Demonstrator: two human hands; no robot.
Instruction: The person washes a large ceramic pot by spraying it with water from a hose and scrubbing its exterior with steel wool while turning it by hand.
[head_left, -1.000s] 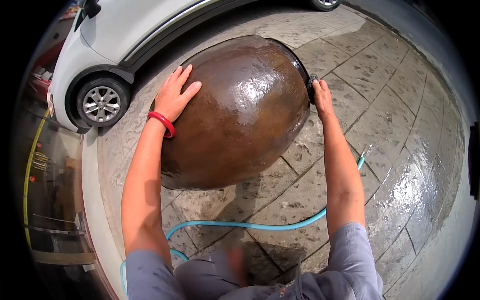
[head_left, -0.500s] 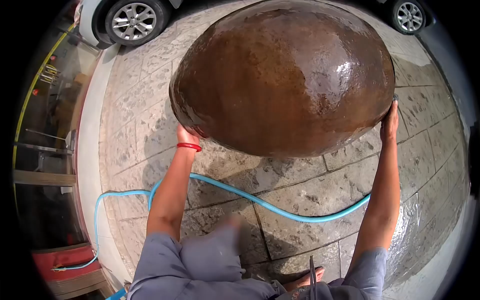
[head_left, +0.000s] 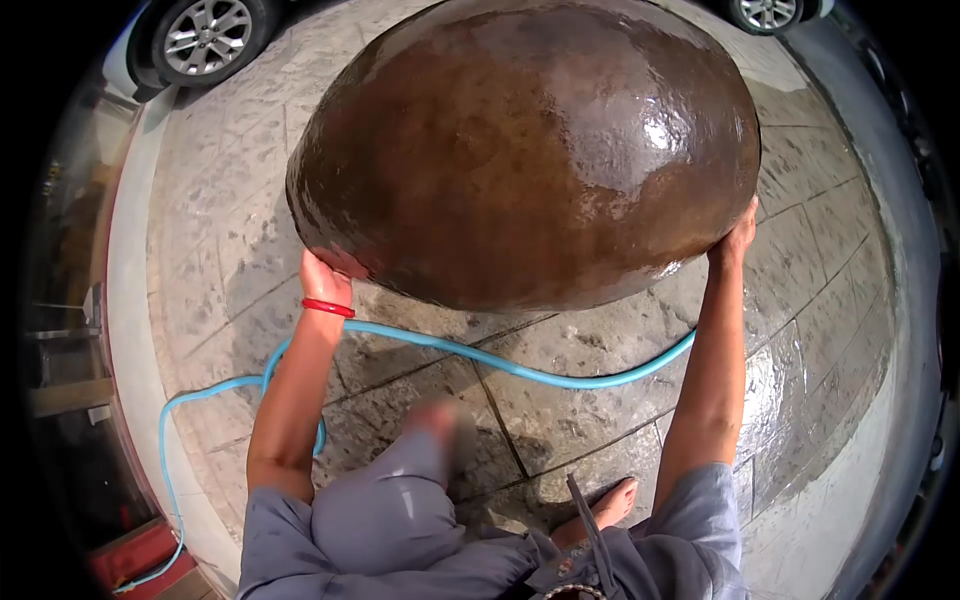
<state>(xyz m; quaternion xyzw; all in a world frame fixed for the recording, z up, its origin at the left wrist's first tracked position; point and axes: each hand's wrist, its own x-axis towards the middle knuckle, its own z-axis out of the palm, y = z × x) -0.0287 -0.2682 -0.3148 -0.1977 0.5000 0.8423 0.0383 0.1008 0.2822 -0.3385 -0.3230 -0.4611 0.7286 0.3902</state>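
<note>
A very large, brown, egg-shaped object (head_left: pixel 520 150) with a wet, shiny surface, looking like an earthenware jar on its side, fills the upper middle of the view. No mouth or opening shows on it. My left hand (head_left: pixel 327 278), with a red bangle (head_left: pixel 328 307) at the wrist, grips its lower left end; the fingertips are hidden beneath. At the lower right end my right hand (head_left: pixel 736 235) presses on the side, its fingers partly hidden behind the curve. Whether the jar touches the ground cannot be told.
A light blue hose (head_left: pixel 560 380) curves across the wet paving (head_left: pixel 400 370) between my arms and feet. Car wheels (head_left: pixel 208 38) stand at the top left and top right. A pale kerb (head_left: pixel 140 290) and a shopfront run along the left.
The view has shifted, so jar, hose and cars sit further left and slightly higher. Both hands remain on the jar. More of my bare foot shows at the bottom.
</note>
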